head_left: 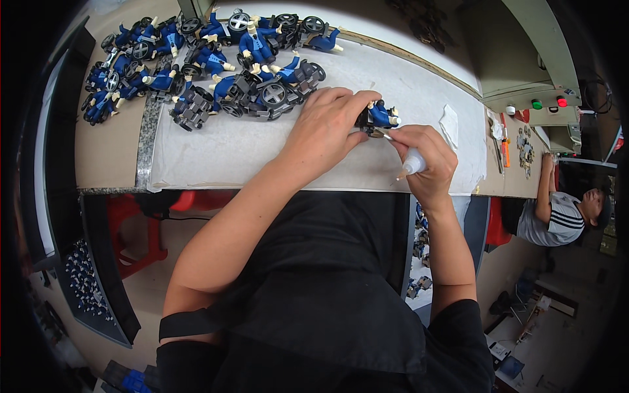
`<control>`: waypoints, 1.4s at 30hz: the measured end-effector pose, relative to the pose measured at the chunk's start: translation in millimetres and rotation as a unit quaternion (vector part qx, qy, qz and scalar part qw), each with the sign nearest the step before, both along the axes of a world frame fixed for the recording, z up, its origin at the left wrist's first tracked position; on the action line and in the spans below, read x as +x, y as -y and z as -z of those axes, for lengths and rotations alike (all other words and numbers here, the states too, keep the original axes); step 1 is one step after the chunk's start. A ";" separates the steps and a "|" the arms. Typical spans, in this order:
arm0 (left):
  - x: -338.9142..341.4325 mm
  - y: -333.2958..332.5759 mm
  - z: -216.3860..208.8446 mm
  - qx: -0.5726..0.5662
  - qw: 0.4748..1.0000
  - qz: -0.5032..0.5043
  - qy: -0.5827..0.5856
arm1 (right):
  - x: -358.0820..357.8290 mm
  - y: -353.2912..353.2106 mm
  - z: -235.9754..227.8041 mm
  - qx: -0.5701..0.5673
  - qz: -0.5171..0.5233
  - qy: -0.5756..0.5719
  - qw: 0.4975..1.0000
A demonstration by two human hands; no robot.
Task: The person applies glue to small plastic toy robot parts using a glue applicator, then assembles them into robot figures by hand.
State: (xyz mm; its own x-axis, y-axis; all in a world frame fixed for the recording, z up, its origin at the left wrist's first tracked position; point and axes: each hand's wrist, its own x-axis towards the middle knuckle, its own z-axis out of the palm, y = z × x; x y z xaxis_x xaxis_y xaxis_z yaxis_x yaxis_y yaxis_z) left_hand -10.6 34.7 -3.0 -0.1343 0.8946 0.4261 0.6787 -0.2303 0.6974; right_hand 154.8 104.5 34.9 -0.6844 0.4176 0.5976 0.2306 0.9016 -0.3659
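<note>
A small toy figure in blue (380, 115) on a dark wheeled base lies on the white-covered worktop, tilted to the right. My left hand (327, 124) grips its dark base from the left, thumb and fingers closed round it. My right hand (429, 154) is closed round a small whitish squeeze bottle (413, 161), whose narrow brownish tip points down toward me. A thin, pale pointed piece (384, 133) sticks out between the right thumb and forefinger and meets the toy's near edge; its kind is unclear.
Many blue figures with dark wheeled bases (262, 85) are heaped at the back left. A crumpled white tissue (449, 126) lies right of my hands. Tools, including an orange-handled one (505, 147), lie farther right. Another person (557, 209) sits at right. A red stool (141, 236) stands below.
</note>
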 end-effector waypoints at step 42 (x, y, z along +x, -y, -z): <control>11.4 -14.1 -1.7 0.000 0.998 -0.055 -0.013 | -16.7 -5.9 -31.6 -0.062 0.036 0.148 0.986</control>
State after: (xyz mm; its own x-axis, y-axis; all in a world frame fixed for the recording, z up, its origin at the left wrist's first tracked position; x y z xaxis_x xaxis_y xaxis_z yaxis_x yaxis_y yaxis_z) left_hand 0.9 48.8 -1.4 -0.2216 0.8750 0.4304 0.7173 -0.1527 0.6798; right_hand 138.1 110.4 66.5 -0.7876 0.5286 0.3166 0.4056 0.8316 -0.3794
